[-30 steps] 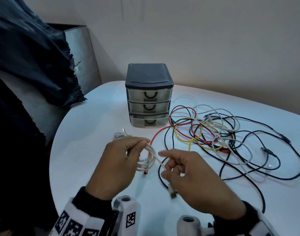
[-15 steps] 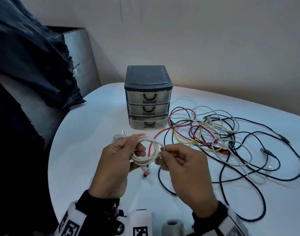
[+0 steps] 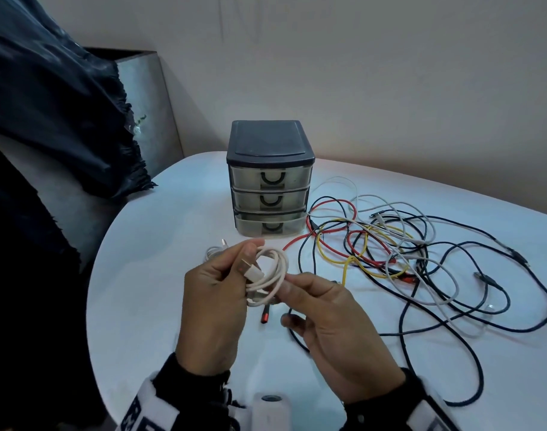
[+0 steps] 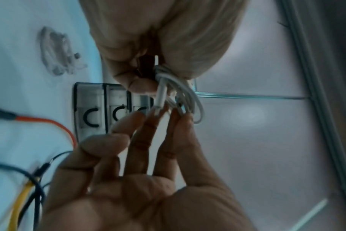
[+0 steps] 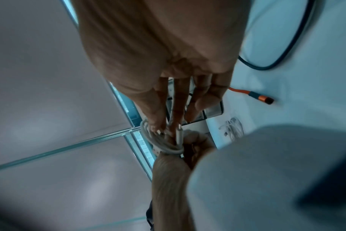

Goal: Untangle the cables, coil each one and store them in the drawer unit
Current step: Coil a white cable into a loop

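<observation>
White cable coil (image 3: 267, 276) — gripped between left hand (image 3: 214, 301), right hand (image 3: 334, 331)

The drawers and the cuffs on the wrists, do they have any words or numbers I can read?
Drawer unit: no words or numbers, only a black curved handle on each of its three drawers.
Left wrist cuff: large black marks on white, cut off at the picture edge and unreadable.
Right wrist cuff: black marks, too cut off to read.
White cable plug: no readable print.
</observation>
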Motion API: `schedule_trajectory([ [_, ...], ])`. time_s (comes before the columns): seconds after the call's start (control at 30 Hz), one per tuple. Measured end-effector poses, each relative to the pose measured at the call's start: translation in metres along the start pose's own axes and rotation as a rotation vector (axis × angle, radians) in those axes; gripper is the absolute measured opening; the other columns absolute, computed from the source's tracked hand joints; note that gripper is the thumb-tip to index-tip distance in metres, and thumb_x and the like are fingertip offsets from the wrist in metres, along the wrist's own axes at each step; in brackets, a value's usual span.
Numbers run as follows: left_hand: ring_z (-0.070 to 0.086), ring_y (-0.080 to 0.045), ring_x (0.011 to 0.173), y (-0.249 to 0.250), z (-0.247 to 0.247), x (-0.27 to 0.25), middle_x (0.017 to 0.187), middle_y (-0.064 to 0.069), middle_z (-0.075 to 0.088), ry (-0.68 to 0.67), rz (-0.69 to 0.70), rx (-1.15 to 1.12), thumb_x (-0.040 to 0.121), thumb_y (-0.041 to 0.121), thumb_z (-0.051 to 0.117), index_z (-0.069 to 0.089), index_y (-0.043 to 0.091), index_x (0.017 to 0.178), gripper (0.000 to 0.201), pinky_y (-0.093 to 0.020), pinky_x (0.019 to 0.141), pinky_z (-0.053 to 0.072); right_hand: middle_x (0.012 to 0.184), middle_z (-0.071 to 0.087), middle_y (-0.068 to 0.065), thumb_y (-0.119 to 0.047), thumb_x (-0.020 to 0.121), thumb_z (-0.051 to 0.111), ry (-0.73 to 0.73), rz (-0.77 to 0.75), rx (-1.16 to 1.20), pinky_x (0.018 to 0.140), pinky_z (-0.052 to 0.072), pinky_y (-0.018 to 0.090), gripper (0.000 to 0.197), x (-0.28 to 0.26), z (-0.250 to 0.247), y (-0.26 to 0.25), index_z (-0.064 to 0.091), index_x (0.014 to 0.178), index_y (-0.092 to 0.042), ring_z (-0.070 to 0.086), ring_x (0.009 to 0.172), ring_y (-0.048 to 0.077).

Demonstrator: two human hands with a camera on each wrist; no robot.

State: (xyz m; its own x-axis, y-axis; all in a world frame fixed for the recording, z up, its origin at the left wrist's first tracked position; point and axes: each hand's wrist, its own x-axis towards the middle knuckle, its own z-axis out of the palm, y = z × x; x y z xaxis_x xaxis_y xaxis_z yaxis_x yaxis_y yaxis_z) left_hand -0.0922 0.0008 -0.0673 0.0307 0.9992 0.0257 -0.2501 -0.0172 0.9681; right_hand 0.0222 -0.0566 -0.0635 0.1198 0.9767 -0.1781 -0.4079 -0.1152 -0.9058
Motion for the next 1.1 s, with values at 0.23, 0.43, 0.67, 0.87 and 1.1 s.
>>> schedule_trajectory([
  [0.23, 0.067, -0.001, 0.083, 0.006, 0.015, -0.017, 0.088, 0.014, 0.074, -0.077, 0.306, 0.295, 0.101, 0.023, 0.053, 0.073, 0.033, 0.094, 0.023, -0.019, 0.075, 0.053, 0.077, 0.071, 0.01, -0.013, 0.078, 0.069, 0.064, -0.096, -0.108, 0.068, 0.038, 0.031, 0.011, -0.002, 0.004, 0.001, 0.079, 0.079, -0.017, 0.047, 0.071, 0.019],
  [0.43, 0.066, -0.004, 0.088, 0.01, 0.01, -0.012, 0.088, 0.011, 0.07, -0.017, 0.435, 0.349, 0.096, 0.033, 0.052, 0.069, 0.039, 0.1, 0.019, -0.018, 0.077, 0.051, 0.095, 0.074, 0.009, -0.012, 0.077, 0.065, -0.069, -0.133, 0.021, 0.072, 0.045, 0.031, 0.023, -0.005, 0.0, -0.003, 0.077, 0.097, -0.009, 0.055, 0.079, 0.019],
  [0.67, 0.06, -0.004, 0.075, 0.006, 0.01, -0.019, 0.077, 0.015, 0.059, 0.047, 0.598, 0.473, 0.095, 0.026, 0.057, 0.068, 0.04, 0.106, 0.021, -0.009, 0.069, 0.04, 0.09, 0.077, 0.011, -0.022, 0.085, 0.062, 0.108, -0.206, -0.01, 0.071, 0.055, 0.025, 0.022, -0.008, 0.007, -0.006, 0.076, 0.098, -0.012, 0.07, 0.079, 0.015],
  [0.87, 0.063, -0.006, 0.078, -0.002, 0.015, -0.023, 0.081, 0.014, 0.063, 0.133, 0.626, 0.447, 0.095, 0.027, 0.058, 0.068, 0.037, 0.108, 0.019, -0.01, 0.071, 0.042, 0.076, 0.077, -0.001, -0.003, 0.087, 0.068, 0.298, -0.391, -0.208, 0.064, 0.053, 0.016, 0.013, -0.012, 0.016, -0.004, 0.068, 0.093, -0.015, 0.074, 0.072, 0.011],
  [1.1, 0.06, 0.003, 0.077, -0.001, 0.017, -0.023, 0.081, 0.017, 0.064, 0.079, 0.629, 0.495, 0.093, 0.02, 0.06, 0.073, 0.028, 0.108, 0.021, -0.005, 0.071, 0.039, 0.077, 0.072, -0.013, -0.017, 0.094, 0.062, 0.322, -0.454, -0.573, 0.056, 0.051, 0.02, 0.031, -0.012, 0.013, 0.006, 0.062, 0.116, -0.039, 0.066, 0.056, 0.005],
])
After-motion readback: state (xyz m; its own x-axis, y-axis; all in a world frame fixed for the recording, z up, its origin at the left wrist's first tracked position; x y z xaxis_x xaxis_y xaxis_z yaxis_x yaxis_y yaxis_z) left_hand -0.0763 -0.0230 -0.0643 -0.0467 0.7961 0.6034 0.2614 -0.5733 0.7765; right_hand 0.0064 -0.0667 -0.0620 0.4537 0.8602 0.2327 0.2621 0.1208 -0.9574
